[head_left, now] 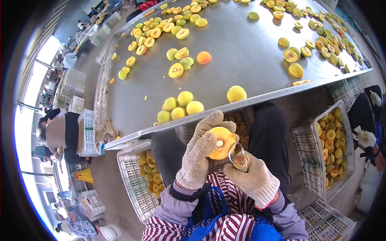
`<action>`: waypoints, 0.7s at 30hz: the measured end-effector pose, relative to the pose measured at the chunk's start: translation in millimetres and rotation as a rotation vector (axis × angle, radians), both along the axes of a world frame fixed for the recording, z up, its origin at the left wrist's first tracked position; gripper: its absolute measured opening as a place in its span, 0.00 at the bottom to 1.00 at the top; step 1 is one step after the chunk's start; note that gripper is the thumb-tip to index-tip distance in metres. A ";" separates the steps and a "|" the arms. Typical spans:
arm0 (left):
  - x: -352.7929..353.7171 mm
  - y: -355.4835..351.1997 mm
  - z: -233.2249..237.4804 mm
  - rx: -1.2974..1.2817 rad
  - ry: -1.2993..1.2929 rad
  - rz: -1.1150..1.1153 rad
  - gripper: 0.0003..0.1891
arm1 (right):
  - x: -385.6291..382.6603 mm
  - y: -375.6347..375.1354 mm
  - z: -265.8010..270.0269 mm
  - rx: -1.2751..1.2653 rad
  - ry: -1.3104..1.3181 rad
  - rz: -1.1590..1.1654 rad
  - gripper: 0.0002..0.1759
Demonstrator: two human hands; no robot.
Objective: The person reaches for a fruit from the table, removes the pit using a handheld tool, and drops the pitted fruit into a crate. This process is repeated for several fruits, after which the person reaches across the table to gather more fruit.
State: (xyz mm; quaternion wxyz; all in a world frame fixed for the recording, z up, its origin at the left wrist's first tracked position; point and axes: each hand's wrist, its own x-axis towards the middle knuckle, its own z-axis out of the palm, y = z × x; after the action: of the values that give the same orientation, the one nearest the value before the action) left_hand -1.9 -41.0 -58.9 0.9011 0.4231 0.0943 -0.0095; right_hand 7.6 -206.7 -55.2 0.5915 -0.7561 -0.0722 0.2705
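My left hand (pixel 194 160), in a pale knit glove, holds a halved yellow peach (pixel 220 152) with its cut face toward me. A pale pit shows in the middle of that face. My right hand (pixel 256 179), gloved too, is closed around a pitting tool (pixel 241 162) with a curved metal loop and a wooden-looking handle end. The loop overlaps the right edge of the peach half in this view. Several whole yellow peaches (pixel 185 98) sit on the metal table (pixel 157 94) just beyond my hands, and a single peach (pixel 236 94) lies near its front edge.
Many peach halves (pixel 155 32) lie across the far table, more at its right. Crates of fruit stand at left (pixel 130 176) and right (pixel 335 140) of my legs. A person (pixel 60 130) is at the far left; another person's gloved hand (pixel 366 139) is at right.
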 end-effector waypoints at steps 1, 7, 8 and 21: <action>-0.1 -0.2 -2.7 0.000 0.001 0.000 0.29 | -1.0 1.9 -4.3 0.021 -0.101 0.001 0.13; -7.1 -4.9 -9.9 0.203 -0.120 0.014 0.33 | -3.0 7.4 -5.3 0.035 -0.225 0.031 0.14; -9.1 -7.7 -5.6 0.268 -0.132 0.037 0.32 | -3.7 7.1 -6.0 0.034 -0.234 0.041 0.15; -10.9 -12.8 0.7 0.795 -0.357 0.165 0.19 | -0.6 1.8 4.2 0.216 0.201 0.133 0.17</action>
State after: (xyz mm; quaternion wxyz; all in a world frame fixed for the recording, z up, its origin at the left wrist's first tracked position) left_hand -12.8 -53.8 -58.1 0.6682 0.7229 -0.0332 0.1727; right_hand 7.0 -204.9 -51.0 0.6545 -0.6508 -0.0914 0.3739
